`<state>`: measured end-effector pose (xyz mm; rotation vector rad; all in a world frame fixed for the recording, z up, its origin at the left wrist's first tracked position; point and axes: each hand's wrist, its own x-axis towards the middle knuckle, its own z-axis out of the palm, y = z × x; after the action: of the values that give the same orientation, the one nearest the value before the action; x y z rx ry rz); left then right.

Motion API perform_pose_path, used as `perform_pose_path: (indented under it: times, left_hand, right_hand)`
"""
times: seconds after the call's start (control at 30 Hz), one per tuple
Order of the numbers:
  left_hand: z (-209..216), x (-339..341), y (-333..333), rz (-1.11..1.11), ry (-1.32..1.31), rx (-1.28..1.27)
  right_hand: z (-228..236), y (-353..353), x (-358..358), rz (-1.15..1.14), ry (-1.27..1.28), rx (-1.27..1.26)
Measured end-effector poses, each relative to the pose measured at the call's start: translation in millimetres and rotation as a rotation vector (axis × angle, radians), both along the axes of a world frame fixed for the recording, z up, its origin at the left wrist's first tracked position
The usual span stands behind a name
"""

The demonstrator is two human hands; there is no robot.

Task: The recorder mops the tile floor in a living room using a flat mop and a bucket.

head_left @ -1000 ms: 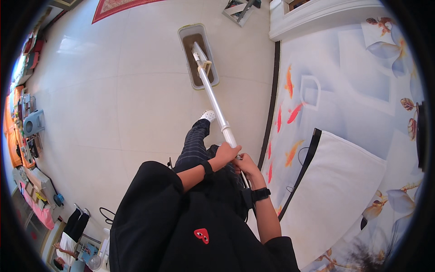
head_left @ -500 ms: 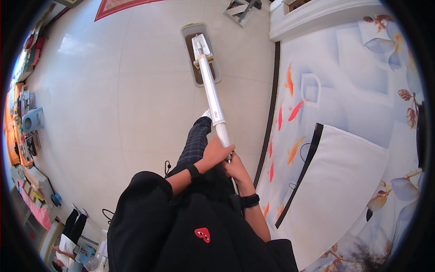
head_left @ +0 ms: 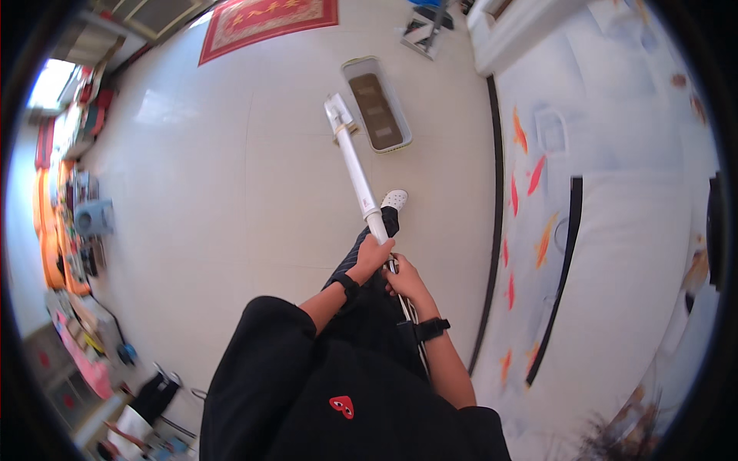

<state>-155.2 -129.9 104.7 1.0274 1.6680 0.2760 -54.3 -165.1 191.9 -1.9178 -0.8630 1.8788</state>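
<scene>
A long white-handled mop (head_left: pixel 358 175), apparently a squeeze-type sponge mop, slants away from my body. Its head is off the basin, just to the left of it and apparently held above the floor. My left hand (head_left: pixel 371 257) is wrapped round the lower white part of the shaft. Right behind it, my right hand (head_left: pixel 405 279) closes round the thin metal end of the handle. The oblong basin (head_left: pixel 396 100) holds brown, murky water. My white clog (head_left: pixel 394 200) stands on the floor between the basin and my hands.
A red patterned mat (head_left: pixel 269 29) lies far ahead. Along the right runs a wall with painted fish (head_left: pixel 536 175) and a white panel with a black edge (head_left: pixel 615 269). A grey stool (head_left: pixel 94 218) and other goods line the left. Another person (head_left: pixel 138 419) is at lower left.
The mop head has come out of the basin to its left, uncovering the brown water. My view has shifted, and my clog now shows right of the shaft.
</scene>
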Motion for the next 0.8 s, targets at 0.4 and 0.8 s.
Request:
perform_pose_path:
  times: [0.4,0.8]
  left_hand:
    - [-80,-54,-61,-0.050,-0.008,-0.381]
    - [-65,-63,-39,0.305,-0.323,-0.634]
  right_hand:
    - [-95,-71,-79,-0.081,-0.265,-0.114]
    - [75,-83,-44,-0.428,0.634,-0.545]
